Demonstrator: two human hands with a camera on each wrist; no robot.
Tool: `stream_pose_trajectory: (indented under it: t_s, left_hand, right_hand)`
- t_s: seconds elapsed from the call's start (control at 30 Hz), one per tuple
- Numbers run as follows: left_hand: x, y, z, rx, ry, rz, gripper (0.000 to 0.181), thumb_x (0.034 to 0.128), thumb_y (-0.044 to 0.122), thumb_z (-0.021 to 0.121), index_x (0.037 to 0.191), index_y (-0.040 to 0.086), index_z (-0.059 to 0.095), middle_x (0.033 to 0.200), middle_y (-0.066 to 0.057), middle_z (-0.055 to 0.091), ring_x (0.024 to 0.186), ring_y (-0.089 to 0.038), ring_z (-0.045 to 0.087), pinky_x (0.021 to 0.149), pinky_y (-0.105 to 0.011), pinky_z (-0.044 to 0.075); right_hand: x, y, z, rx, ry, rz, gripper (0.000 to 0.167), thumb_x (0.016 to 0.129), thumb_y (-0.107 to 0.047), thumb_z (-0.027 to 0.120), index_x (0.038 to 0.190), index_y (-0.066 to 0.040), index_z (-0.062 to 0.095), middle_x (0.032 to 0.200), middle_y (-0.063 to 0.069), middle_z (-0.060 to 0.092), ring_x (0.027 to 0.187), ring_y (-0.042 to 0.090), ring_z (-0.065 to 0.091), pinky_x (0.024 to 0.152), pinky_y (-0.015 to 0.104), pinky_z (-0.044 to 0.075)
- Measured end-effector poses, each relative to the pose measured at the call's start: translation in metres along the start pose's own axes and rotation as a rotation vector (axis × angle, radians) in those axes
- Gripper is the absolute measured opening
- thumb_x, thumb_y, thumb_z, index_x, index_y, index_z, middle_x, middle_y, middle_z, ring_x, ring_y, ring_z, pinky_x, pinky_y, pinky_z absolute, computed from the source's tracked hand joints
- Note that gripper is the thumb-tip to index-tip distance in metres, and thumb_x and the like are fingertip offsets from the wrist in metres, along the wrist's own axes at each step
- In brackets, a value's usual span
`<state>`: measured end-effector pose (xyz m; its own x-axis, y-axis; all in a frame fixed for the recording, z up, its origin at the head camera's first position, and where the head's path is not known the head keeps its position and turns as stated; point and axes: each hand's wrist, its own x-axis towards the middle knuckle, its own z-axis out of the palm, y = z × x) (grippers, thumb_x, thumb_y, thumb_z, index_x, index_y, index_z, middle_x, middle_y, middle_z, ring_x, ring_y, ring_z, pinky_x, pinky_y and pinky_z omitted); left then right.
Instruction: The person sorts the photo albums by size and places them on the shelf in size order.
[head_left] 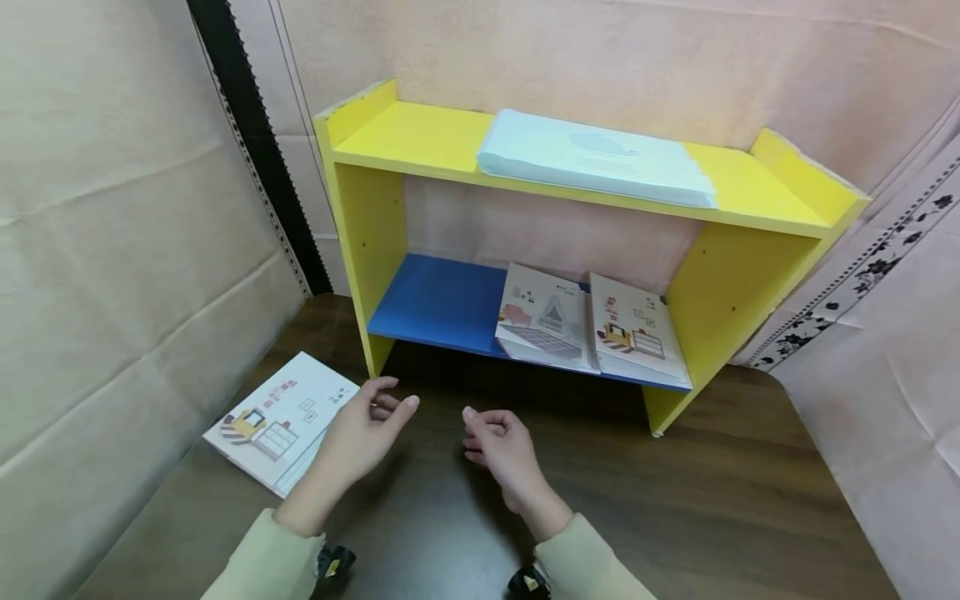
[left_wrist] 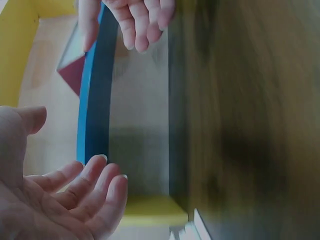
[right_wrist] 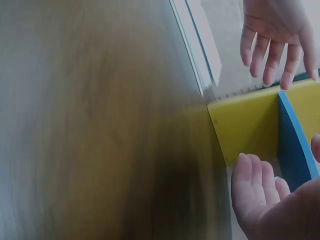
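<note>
My left hand [head_left: 354,440] hovers over the table, its fingers relaxed and holding nothing. From the head view it overlaps the right edge of a white booklet [head_left: 288,417] printed with furniture drawings; whether they touch I cannot tell. My right hand [head_left: 504,457] is in front of the shelf unit, fingers loosely bent with nothing between them. Both palms face each other in the left wrist view, where the left hand [left_wrist: 65,195] shows at lower left. Two similar booklets, one on the left [head_left: 547,317] and one on the right [head_left: 636,325], lean side by side on the blue shelf [head_left: 442,302].
A yellow shelf unit [head_left: 363,225] stands at the back of the dark wooden table [head_left: 600,492]. On its top board lies a flat light blue stack or folded item [head_left: 592,158]. Pale fabric hangs behind and on both sides, with a black strip [head_left: 258,142] at left.
</note>
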<state>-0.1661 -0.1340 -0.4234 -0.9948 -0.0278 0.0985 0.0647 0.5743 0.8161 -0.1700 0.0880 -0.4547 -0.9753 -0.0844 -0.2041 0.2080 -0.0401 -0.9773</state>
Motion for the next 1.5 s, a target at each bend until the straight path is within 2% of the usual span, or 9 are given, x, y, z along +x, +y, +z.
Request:
stream_pose_trajectory:
  t_s: [0.2,0.37,0.5,0.63,0.77,0.97,1.13,1.37,1.5]
  left_hand:
    - [0.0,-0.027,-0.026,0.184,0.058,-0.035,0.081,0.0857,0.069,0.053,0.138,0.008,0.046,0.114,-0.013,0.062,0.104,-0.028,0.059,0.086,-0.048,0.049]
    - [0.004,-0.051,-0.046,0.321,0.152,-0.01,0.08,0.0887,0.063,0.054,0.136,0.0,0.046,0.117,-0.023,0.06,0.109,-0.041,0.055,0.087,-0.058,0.043]
    - [0.008,-0.071,-0.059,0.43,0.222,0.005,0.08,0.0892,0.058,0.057,0.134,-0.007,0.045,0.122,-0.032,0.052,0.114,-0.053,0.043,0.089,-0.064,0.035]
    - [0.013,-0.088,-0.069,0.494,0.247,-0.045,0.091,0.0868,0.057,0.061,0.138,-0.013,0.036,0.132,-0.04,0.037,0.121,-0.059,0.03,0.094,-0.07,0.023]
    - [0.016,-0.098,-0.075,0.505,0.216,-0.13,0.101,0.0855,0.058,0.062,0.142,-0.017,0.024,0.136,-0.043,0.027,0.126,-0.06,0.02,0.098,-0.071,0.013]
    - [0.019,-0.107,-0.078,0.535,0.114,-0.244,0.108,0.0842,0.055,0.064,0.14,-0.022,0.012,0.134,-0.048,0.02,0.122,-0.065,0.018,0.097,-0.072,0.012]
    - [0.019,-0.104,-0.079,0.544,0.095,-0.244,0.11,0.0813,0.05,0.07,0.14,-0.023,0.012,0.132,-0.049,0.021,0.117,-0.065,0.021,0.094,-0.072,0.015]
    - [0.017,-0.102,-0.081,0.535,0.032,-0.238,0.118,0.0777,0.062,0.069,0.137,-0.025,0.017,0.126,-0.05,0.021,0.11,-0.063,0.025,0.088,-0.07,0.022]
    - [0.017,-0.103,-0.081,0.518,-0.011,-0.249,0.12,0.077,0.069,0.065,0.137,-0.024,0.019,0.123,-0.048,0.028,0.108,-0.061,0.031,0.086,-0.069,0.025]
  right_hand:
    - [-0.002,0.006,0.032,0.072,-0.049,0.026,0.065,0.086,-0.047,0.071,0.123,-0.001,0.046,0.117,0.022,0.06,0.102,0.035,0.062,0.082,0.04,0.055]
    - [-0.002,0.012,0.055,0.125,-0.072,0.06,0.073,0.085,-0.044,0.072,0.133,0.0,0.039,0.117,0.016,0.061,0.105,0.034,0.061,0.083,0.04,0.054]
    - [-0.003,0.016,0.07,0.163,-0.101,0.076,0.073,0.087,-0.037,0.073,0.137,0.0,0.035,0.114,0.012,0.063,0.108,0.034,0.06,0.085,0.041,0.053]
    - [-0.004,0.02,0.081,0.206,-0.125,0.105,0.071,0.087,-0.028,0.073,0.139,0.001,0.034,0.114,0.012,0.063,0.11,0.034,0.059,0.088,0.043,0.052]
    - [-0.004,0.024,0.09,0.234,-0.131,0.134,0.071,0.086,-0.023,0.074,0.14,0.001,0.034,0.115,0.013,0.062,0.11,0.034,0.059,0.087,0.042,0.052]
    - [-0.003,0.027,0.1,0.261,-0.158,0.172,0.076,0.085,-0.026,0.076,0.142,0.001,0.034,0.12,0.015,0.058,0.112,0.033,0.058,0.089,0.044,0.051]
    - [0.001,0.03,0.105,0.282,-0.177,0.196,0.08,0.084,-0.028,0.077,0.144,0.0,0.033,0.126,0.016,0.054,0.115,0.034,0.056,0.091,0.045,0.05]
    - [0.003,0.033,0.108,0.324,-0.212,0.224,0.083,0.085,-0.028,0.077,0.145,0.003,0.029,0.129,0.018,0.052,0.119,0.034,0.054,0.094,0.046,0.048]
    - [0.005,0.034,0.11,0.374,-0.249,0.231,0.088,0.085,-0.029,0.075,0.147,0.006,0.024,0.134,0.02,0.048,0.123,0.036,0.049,0.097,0.049,0.045]
